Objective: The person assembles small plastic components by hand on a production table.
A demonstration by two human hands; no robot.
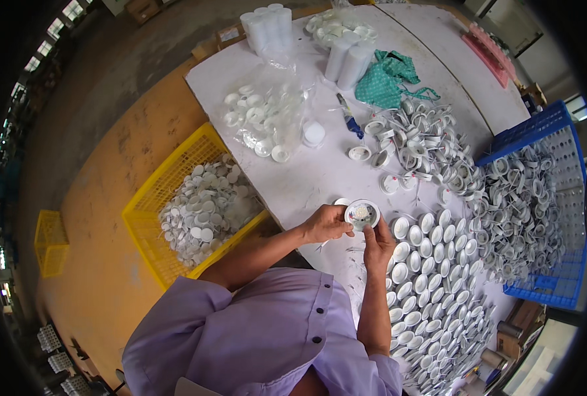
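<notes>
Since a rim grip probably keeps its face clear, my left fingers (338, 228) and right fingers (370, 237) are clamped on a lamp (362, 212) over the bench (293, 191), inside its near edge, lamp rows (426, 248) seemingly kept within reach.

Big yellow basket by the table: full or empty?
Partly filled: the yellow basket holds a heap of white round pieces, but its left side shows bare mesh. Heap depth: cannot tell.

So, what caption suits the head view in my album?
Left hand and right hand hold a round white fitting between a yellow basket and a blue crate.
</notes>
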